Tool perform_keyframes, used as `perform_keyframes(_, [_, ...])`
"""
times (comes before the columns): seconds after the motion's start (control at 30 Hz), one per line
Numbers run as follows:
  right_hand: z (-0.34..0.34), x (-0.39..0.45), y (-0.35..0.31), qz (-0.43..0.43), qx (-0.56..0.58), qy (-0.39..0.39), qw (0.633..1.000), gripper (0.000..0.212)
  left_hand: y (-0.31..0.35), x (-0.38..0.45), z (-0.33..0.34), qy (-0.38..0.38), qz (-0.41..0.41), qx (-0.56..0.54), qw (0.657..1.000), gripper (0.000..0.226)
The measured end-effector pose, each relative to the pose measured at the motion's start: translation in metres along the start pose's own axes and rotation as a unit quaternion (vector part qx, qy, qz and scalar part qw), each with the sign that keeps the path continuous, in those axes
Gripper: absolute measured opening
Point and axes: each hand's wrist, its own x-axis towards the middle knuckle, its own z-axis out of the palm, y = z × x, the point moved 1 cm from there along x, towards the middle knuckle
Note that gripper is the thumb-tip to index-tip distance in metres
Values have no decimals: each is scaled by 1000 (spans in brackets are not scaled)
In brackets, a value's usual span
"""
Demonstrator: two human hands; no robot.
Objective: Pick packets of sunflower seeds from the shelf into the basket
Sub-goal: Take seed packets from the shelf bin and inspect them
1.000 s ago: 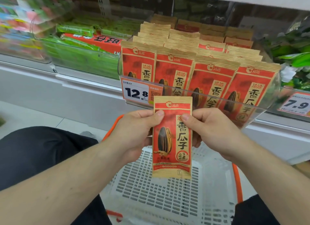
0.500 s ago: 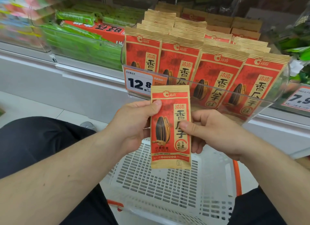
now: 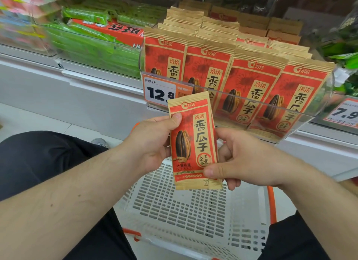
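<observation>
Green packs (image 3: 93,44) lay on the shelf at far left as I watched. My left hand (image 3: 153,143) pinched the sunflower seed packet (image 3: 194,141) near its top, and my right hand (image 3: 244,159) gripped its lower edge, holding it upright above the white basket (image 3: 189,207). Behind, more packets (image 3: 242,69) stood in the clear bin (image 3: 302,124).

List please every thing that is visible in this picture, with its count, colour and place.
held packet: one, red and tan, above the basket
shelf packets: many, red and tan, in rows inside the clear bin
clear bin: one, transparent, on the shelf
basket: one, white with orange handles, below the hands
price tags: two, white and orange, at the shelf front
green packs: many, left on the shelf
left hand: grips the packet's left edge
right hand: pinches its lower right corner
</observation>
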Motion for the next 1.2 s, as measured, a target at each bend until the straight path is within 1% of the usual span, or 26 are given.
perform_keyframes(0.13, [7, -3, -6, -7, -51, 18, 999, 56, -4, 2, 0, -4, -13, 35, 999, 22])
perform_keyframes(0.23, [12, -3, -8, 4, -93, 28, 995, 62, -5, 1, 2, 3, 12, 55, 998, 26])
perform_keyframes(0.3, [14, -2, -7, 7, -110, 38, 993, 65, -5, -4, 7, -17, 29, 52, 998, 31])
perform_keyframes(0.4, [17, 1, -4, 3, -150, 49, 987, 66, -7, -9, 12, -43, 30, 50, 997, 38])
perform_keyframes(0.47, [20, 3, -3, 0, -161, 51, 986, 62, -9, -8, 11, -50, 29, 58, 997, 36])
perform_keyframes(0.53, [21, 4, -1, -8, -137, 40, 990, 52, -9, -7, 10, -53, 25, 67, 996, 30])
perform_keyframes(0.57, [20, 3, 0, -15, -117, 36, 992, 40, -9, -6, 10, -55, 23, 73, 996, 27])
perform_keyframes(0.63, [17, 4, 1, -24, -71, 50, 996, 7, -9, -5, 9, -71, 26, 94, 993, 24])
perform_keyframes(0.7, [12, 6, 3, -25, -37, 92, 995, 32, -9, -6, 8, -104, 31, 118, 987, 25])
perform_keyframes(0.73, [11, 8, 4, -24, -21, 117, 993, 39, -9, -7, 9, -121, 35, 128, 984, 25])
perform_keyframes(0.77, [10, 9, 4, -28, -6, 137, 990, 41, -9, -8, 9, -137, 41, 136, 980, 26])
perform_keyframes(0.87, [12, 13, 6, -55, -10, 174, 983, 33, -11, -9, 9, -163, 47, 148, 974, 35])
perform_keyframes(0.93, [13, 15, 9, -54, -18, 184, 981, 30, -11, -8, 9, -170, 40, 144, 974, 37])
perform_keyframes(1.0, [13, 16, 10, -53, -12, 183, 982, 29, -12, -8, 9, -179, 29, 136, 974, 33])
perform_keyframes(1.1, [14, 16, 8, -56, 8, 177, 983, 30, -12, -8, 11, -196, 11, 120, 973, 16])
perform_keyframes(1.13, [14, 16, 8, -56, 11, 175, 983, 31, -12, -8, 11, -201, 6, 114, 973, 14])
perform_keyframes(1.2, [13, 15, 6, -51, 16, 170, 984, 31, -13, -7, 11, -208, -1, 100, 973, 18])
